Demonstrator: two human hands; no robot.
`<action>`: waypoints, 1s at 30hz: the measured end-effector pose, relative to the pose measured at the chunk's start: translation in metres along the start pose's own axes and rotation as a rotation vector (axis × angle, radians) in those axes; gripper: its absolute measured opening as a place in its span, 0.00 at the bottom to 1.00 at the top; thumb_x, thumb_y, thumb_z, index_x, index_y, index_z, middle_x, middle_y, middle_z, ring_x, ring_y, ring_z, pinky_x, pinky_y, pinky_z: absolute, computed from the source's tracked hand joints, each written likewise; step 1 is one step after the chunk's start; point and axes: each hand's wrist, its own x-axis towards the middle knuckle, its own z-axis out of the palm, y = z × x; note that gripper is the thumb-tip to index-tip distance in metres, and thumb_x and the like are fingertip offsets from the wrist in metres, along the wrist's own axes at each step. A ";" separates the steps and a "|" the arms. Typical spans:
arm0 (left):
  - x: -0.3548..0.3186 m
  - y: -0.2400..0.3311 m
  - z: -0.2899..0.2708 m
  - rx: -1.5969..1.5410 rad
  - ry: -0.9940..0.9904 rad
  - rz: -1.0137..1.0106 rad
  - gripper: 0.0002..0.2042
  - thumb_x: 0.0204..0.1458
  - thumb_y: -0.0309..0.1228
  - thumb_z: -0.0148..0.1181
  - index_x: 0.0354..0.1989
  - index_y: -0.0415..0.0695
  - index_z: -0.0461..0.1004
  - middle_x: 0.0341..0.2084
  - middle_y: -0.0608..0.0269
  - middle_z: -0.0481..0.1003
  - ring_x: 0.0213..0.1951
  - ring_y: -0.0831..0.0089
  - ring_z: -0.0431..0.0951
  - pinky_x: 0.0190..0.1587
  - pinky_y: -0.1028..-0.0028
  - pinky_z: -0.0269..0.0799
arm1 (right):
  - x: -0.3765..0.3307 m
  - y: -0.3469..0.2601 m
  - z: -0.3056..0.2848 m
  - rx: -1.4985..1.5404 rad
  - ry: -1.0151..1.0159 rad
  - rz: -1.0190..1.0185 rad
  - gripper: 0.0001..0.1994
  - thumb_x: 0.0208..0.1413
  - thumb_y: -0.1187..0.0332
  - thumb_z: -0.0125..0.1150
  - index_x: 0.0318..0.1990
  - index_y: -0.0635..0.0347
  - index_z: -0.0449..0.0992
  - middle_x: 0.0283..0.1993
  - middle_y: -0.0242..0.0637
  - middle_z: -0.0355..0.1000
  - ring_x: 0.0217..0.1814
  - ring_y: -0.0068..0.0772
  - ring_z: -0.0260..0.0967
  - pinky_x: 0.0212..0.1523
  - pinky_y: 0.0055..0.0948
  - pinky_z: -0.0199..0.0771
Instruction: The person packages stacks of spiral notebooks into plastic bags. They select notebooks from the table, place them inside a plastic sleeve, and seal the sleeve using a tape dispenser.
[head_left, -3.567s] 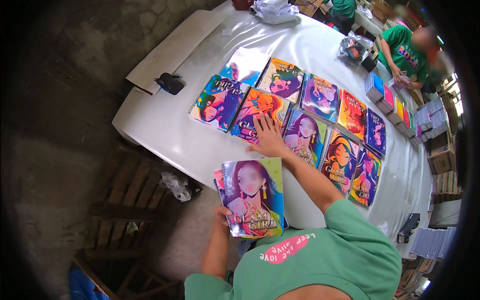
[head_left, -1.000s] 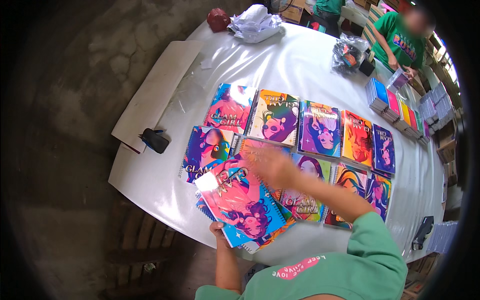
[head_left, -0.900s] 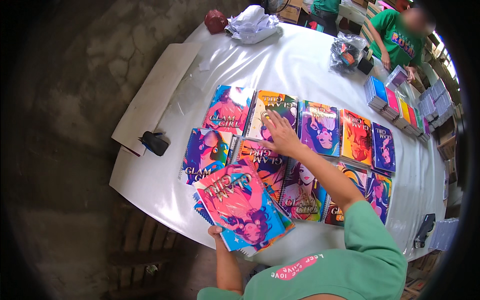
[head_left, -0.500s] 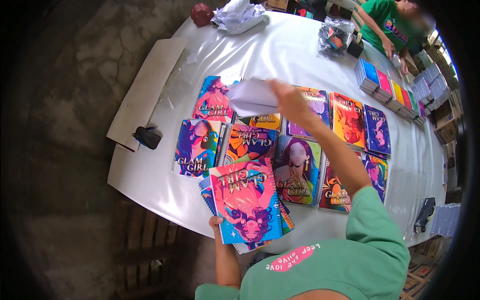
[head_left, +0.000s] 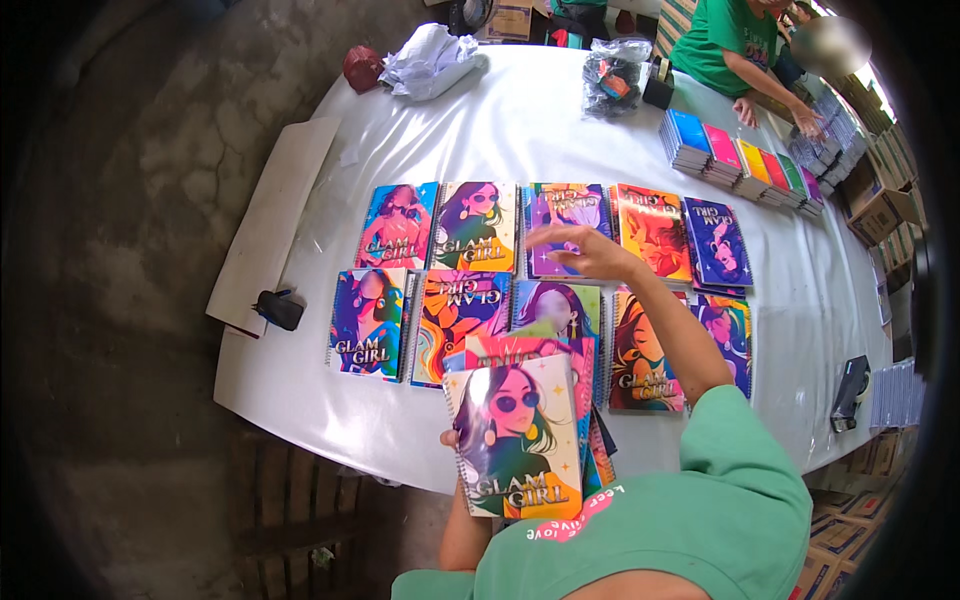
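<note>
My left hand [head_left: 452, 440], mostly hidden, grips the left edge of a fanned stack of spiral notebooks close to my body. Topmost in it is a cream notebook [head_left: 515, 435] with a figure in sunglasses on its cover; pink and blue ones stick out beneath. Above the laid-out notebooks hovers my right hand [head_left: 585, 250], empty, its fingers stretched out to the left. Two rows of bright spiral notebooks cover the middle of the table. Nearest to that hand are a purple notebook [head_left: 560, 208] and a cream notebook [head_left: 478, 225]. A green notebook [head_left: 560, 305] lies below them, partly covered.
On the white-covered table [head_left: 500, 110] stand stacks of coloured notebooks [head_left: 735, 155], a crumpled white bag [head_left: 428, 65] and a black-filled plastic bag [head_left: 612, 80]. A dark pouch [head_left: 280, 310] lies left, a black device [head_left: 850, 392] right. A person in green [head_left: 725, 45] works at the far right.
My right hand held a blurred, pale-paged notebook over the rows and is now empty. The cream notebook now tops the left hand's stack, where a pink one was. The view has shifted.
</note>
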 end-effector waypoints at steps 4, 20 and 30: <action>0.003 -0.017 0.012 0.130 0.081 0.064 0.43 0.35 0.40 0.65 0.62 0.40 0.53 0.55 0.46 0.63 0.54 0.55 0.67 0.54 0.59 0.67 | -0.059 0.098 0.028 -0.913 0.233 0.134 0.28 0.52 0.53 0.57 0.59 0.54 0.64 0.65 0.46 0.55 0.66 0.44 0.55 0.64 0.40 0.55; 0.060 -0.055 0.017 0.375 0.049 0.056 0.45 0.37 0.48 0.65 0.62 0.38 0.52 0.57 0.47 0.61 0.56 0.54 0.64 0.59 0.55 0.61 | -0.129 -0.161 -0.001 -0.837 0.588 -0.398 0.18 0.40 0.84 0.55 0.42 0.65 0.74 0.32 0.43 0.75 0.33 0.37 0.75 0.32 0.32 0.77; 0.131 -0.099 0.024 0.358 -0.015 -0.031 0.44 0.38 0.50 0.62 0.62 0.38 0.53 0.56 0.47 0.61 0.56 0.55 0.64 0.59 0.56 0.60 | -0.118 -0.240 -0.053 -0.885 1.114 -0.341 0.14 0.46 0.83 0.54 0.42 0.67 0.76 0.39 0.42 0.76 0.34 0.34 0.76 0.34 0.25 0.74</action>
